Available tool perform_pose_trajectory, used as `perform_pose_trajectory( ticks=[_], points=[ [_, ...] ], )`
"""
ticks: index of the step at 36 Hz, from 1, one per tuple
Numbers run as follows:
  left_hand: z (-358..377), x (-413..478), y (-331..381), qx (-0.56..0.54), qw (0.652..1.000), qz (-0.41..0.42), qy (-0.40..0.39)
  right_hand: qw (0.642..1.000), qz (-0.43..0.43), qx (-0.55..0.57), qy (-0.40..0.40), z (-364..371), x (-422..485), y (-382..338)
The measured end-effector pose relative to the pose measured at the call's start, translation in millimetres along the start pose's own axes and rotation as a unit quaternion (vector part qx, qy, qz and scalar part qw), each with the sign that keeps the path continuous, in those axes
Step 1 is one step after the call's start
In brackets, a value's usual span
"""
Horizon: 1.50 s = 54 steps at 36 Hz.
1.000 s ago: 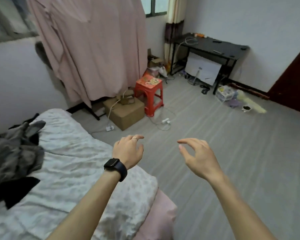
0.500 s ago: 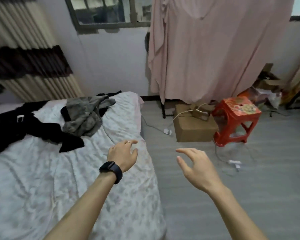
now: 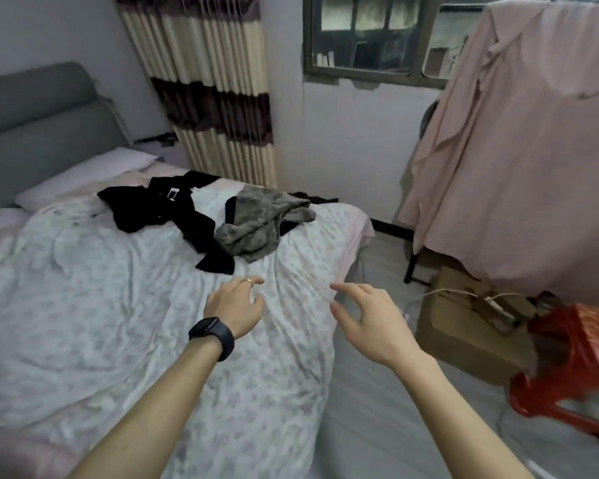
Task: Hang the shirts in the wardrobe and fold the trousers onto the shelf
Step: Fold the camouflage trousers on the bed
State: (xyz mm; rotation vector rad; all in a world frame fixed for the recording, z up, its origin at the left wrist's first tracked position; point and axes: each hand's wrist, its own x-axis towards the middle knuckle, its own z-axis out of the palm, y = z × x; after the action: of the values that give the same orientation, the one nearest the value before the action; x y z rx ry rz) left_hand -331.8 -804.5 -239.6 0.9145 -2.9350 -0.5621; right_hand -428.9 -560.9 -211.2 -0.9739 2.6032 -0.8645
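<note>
Both hands reach out over the bed (image 3: 83,305) holding nothing: the left hand (image 3: 234,307), with a dark watch (image 3: 212,335) at its wrist, and the right hand (image 3: 369,319) have loosely curled, relaxed fingers. Beyond the left hand's fingertips, a black garment (image 3: 159,209) and a grey-green garment (image 3: 260,223) lie crumpled together on the bedcover. Beyond the right hand sits a cardboard box (image 3: 464,333).

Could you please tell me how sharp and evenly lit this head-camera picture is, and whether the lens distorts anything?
Head view: soft, dim daylight, no glare or hard shadows; the left hand and right hand are fairly sharp; the red stool at the right edge is smeared by blur; wide-angle distortion makes the striped curtain lean.
</note>
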Motion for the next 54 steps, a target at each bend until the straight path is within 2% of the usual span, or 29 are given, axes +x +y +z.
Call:
perform_pose_trajectory(
  ticks=[7,16,19,26,30,33,40,42,45,49,54],
  points=[
    [-8,56,-19,0.003,0.998,-0.054,0.016,0.997,-0.043,-0.028,-0.055,2,74,6],
    [1,203,-25,-0.027,0.996,-0.082,0.029,0.993,-0.044,-0.057,-0.093,6,231,48],
    [15,244,-30,-0.008,0.996,-0.090,0.013,0.992,-0.037,-0.063,-0.106,11,284,66],
    [65,313,-44,0.008,0.989,-0.123,-0.078,0.986,-0.023,-0.063,-0.154,41,388,101],
    [95,370,-62,0.001,0.982,-0.159,-0.105,0.973,-0.036,-0.077,-0.213,80,465,118],
    [130,425,-78,-0.024,0.970,-0.204,-0.130,0.959,-0.054,-0.105,-0.258,120,541,136],
    [204,523,-102,-0.038,0.937,-0.274,-0.215,0.936,-0.095,-0.161,-0.299,198,699,154],
    [229,545,-109,-0.021,0.925,-0.285,-0.249,0.927,-0.125,-0.176,-0.308,229,738,163],
    [259,574,-121,-0.012,0.915,-0.313,-0.256,0.903,-0.173,-0.215,-0.329,274,790,175],
    [293,593,-139,0.030,0.909,-0.331,-0.251,0.859,-0.204,-0.288,-0.372,315,826,190],
    [328,596,-157,0.093,0.891,-0.352,-0.270,0.827,-0.212,-0.357,-0.380,344,838,193]
  ],
)
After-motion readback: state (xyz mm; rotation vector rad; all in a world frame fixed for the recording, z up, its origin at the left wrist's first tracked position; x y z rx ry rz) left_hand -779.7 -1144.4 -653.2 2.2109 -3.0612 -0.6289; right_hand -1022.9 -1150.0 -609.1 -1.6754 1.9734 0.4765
